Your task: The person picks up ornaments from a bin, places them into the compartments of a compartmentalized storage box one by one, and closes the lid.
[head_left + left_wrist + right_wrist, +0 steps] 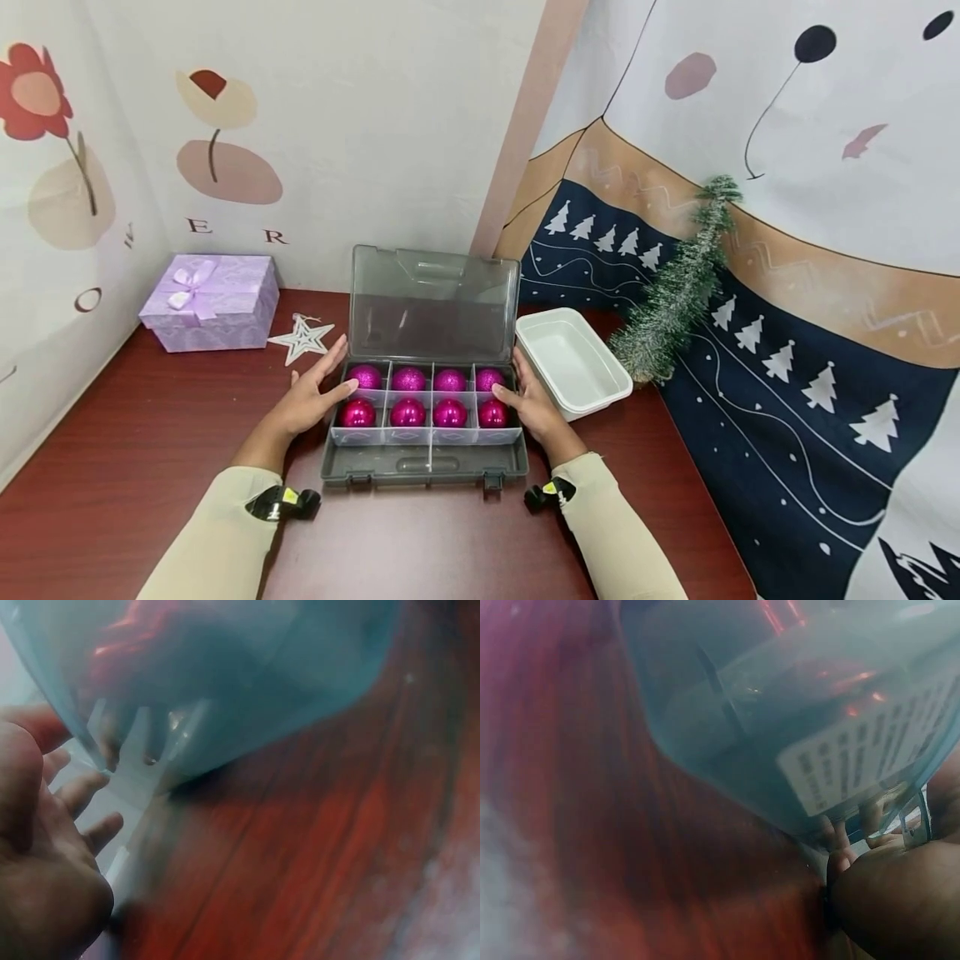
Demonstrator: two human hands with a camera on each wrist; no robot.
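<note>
A grey see-through plastic divided box [375,467] stands in the middle of the table, its lid [435,308] raised at the back. Two rows of shiny magenta ball ornaments [407,412] fill its back compartments; the back row looks glittery, the front row smooth. The long front compartment holds nothing. My left hand [311,400] holds the box's left side, thumb over the rim and fingers along the outer wall. On the opposite side, my right hand [536,408] grips the wall, its thumb tip close to a ball. A printed label [870,750] shows through the box in the right wrist view.
A lilac gift box [213,304] with a bow sits at the back left, a white star ornament [302,339] beside it. Right of the divided box are a white tub [573,358] and a small frosted Christmas tree [675,292] against the printed wall cloth.
</note>
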